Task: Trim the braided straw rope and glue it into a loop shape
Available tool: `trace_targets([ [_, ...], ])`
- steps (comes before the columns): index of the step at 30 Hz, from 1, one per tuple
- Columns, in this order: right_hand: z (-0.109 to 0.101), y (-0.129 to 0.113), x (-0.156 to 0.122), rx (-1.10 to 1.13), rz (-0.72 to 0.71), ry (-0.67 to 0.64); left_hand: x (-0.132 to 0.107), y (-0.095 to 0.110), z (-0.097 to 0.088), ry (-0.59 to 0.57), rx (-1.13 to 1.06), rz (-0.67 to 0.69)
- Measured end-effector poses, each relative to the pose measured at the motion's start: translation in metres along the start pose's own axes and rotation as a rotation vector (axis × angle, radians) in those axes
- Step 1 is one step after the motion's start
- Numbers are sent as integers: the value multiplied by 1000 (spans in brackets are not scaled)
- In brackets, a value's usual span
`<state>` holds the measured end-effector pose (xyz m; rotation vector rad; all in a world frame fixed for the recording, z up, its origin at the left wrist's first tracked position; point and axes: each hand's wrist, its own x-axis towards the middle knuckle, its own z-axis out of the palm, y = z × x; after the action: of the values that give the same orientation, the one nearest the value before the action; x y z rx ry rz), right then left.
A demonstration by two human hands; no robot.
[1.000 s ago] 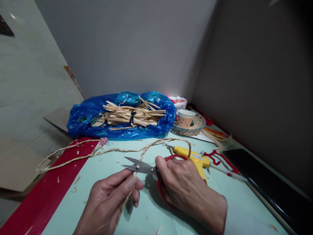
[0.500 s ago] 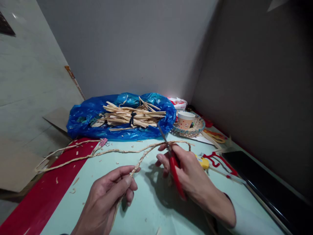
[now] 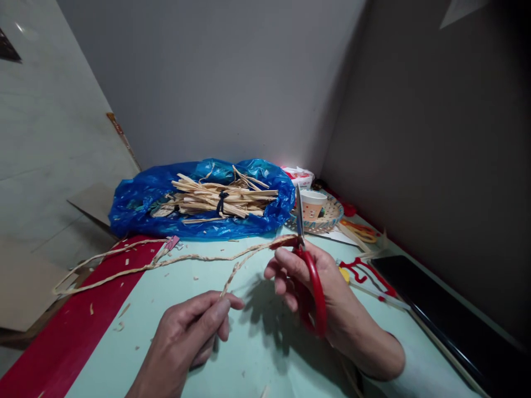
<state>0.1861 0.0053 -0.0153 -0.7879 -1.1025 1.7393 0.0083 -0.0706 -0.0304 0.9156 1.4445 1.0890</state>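
My left hand (image 3: 188, 337) pinches a braided straw cord (image 3: 194, 257) between thumb and fingers near the table's front. The cord runs up from that pinch to my right hand (image 3: 319, 298), then trails left across the pale green table (image 3: 257, 354) onto a red strip (image 3: 58, 342). My right hand is closed on red-handled scissors (image 3: 313, 282), blades pointing up and away, and its fingers also touch the cord.
A blue plastic bag (image 3: 136, 204) with a tied bundle of straw strips (image 3: 219, 199) lies at the back. Right of it are a woven tray (image 3: 329, 218) holding a paper cup (image 3: 312, 204), a partly hidden yellow glue gun (image 3: 343, 273), red wire (image 3: 365, 271) and a black slab (image 3: 448, 315).
My right hand lifted the scissors off the cord near my left fingers, swung the blades upright and moved back to the cord's loop. My left hand kept its pinch.
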Motion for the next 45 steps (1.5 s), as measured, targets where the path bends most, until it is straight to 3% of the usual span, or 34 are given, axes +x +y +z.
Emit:
trace_targets([
  [4, -4, 3, 5, 80, -29, 58, -4, 0, 0, 46, 188, 147],
  [7, -8, 5, 6, 96, -41, 26, -4, -2, 0, 40, 255, 235],
  [20, -8, -1, 0, -189, -50, -69, 1, 1, 0, -72, -165, 18],
  [23, -12, -2, 1, -403, -102, -60, 3, 0, -1, -26, -176, 23],
  [26, -15, -4, -1, -759, -205, -50, 3, 0, -4, 60, -129, 96],
  [30, -14, -4, -9, -1258, -390, -149, 1, 2, -8, 171, -128, 185],
  [34, -10, 0, -14, -1669, -455, -168, -1, 1, -9, 161, -114, 174],
  [39, -10, 5, -14, -1786, -468, -203, -1, -5, -10, 162, -71, 175],
  [45, -14, 9, -12, -1831, -568, -185, -1, -2, -6, 69, -109, 169],
])
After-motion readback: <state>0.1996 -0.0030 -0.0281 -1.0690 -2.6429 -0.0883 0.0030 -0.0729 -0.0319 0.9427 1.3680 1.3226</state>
